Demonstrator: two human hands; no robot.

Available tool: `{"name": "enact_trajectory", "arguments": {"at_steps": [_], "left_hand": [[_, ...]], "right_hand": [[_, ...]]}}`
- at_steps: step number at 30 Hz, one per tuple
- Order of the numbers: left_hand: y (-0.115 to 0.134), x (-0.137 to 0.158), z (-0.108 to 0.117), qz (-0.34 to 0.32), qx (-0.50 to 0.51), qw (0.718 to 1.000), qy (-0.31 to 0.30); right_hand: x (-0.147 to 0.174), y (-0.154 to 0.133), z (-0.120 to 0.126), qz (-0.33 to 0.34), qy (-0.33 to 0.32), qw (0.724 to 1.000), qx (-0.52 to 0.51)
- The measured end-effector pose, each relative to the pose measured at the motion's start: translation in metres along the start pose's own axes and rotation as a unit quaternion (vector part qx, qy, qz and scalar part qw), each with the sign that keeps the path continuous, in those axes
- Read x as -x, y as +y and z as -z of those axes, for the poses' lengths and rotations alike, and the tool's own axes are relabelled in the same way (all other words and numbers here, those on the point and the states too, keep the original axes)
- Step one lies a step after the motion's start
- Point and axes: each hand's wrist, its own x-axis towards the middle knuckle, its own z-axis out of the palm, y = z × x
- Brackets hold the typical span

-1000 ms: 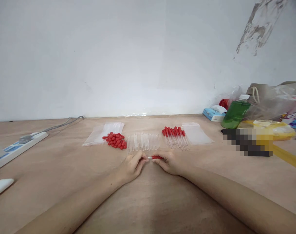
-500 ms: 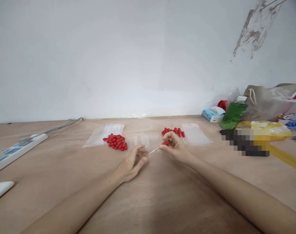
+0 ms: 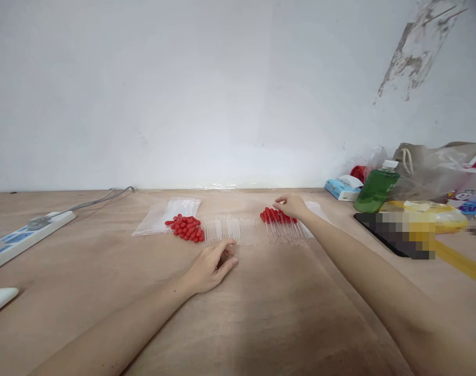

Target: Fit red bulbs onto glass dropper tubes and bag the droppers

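My left hand (image 3: 211, 267) rests on the table, fingers loosely bent and thumb apart, holding nothing. Just beyond it lies a row of clear thin tubes (image 3: 230, 230). Left of the tubes is a heap of loose red rubber bulbs (image 3: 186, 227). My right hand (image 3: 292, 206) is over the bulb ends of the assembled droppers (image 3: 281, 224), which lie side by side, red bulbs away from me and clear tubes toward me. Its thumb and forefinger are slightly apart, and no dropper shows between them.
Clear plastic bags lie flat at the left (image 3: 163, 216) and, partly behind my right arm, at the right (image 3: 318, 211). Farther right are a tissue pack (image 3: 342, 189), a green bottle (image 3: 377, 188), a black flat object (image 3: 382, 237) and yellow packaging (image 3: 445, 216). A power strip (image 3: 30, 235) sits left.
My right hand has moved away from my left, up to the droppers at the right. The dropper it held between its fingers is no longer in it. My left hand has barely moved.
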Motion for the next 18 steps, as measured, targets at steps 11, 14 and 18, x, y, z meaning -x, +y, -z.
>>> {"name": "enact_trajectory", "arguments": {"at_steps": [11, 14, 18], "left_hand": [[0.003, -0.001, 0.000, -0.015, -0.035, 0.999, -0.001], [0.007, -0.001, 0.002, -0.026, -0.104, 0.994, 0.017], [-0.001, -0.008, 0.021, 0.059, -0.258, 0.953, 0.146]], "right_hand": [[0.067, -0.067, -0.030, -0.016, -0.116, 0.991, 0.059], [0.062, -0.078, -0.037, -0.049, -0.148, 0.986, 0.066], [0.057, -0.082, -0.035, -0.069, -0.163, 0.982, 0.064]]}}
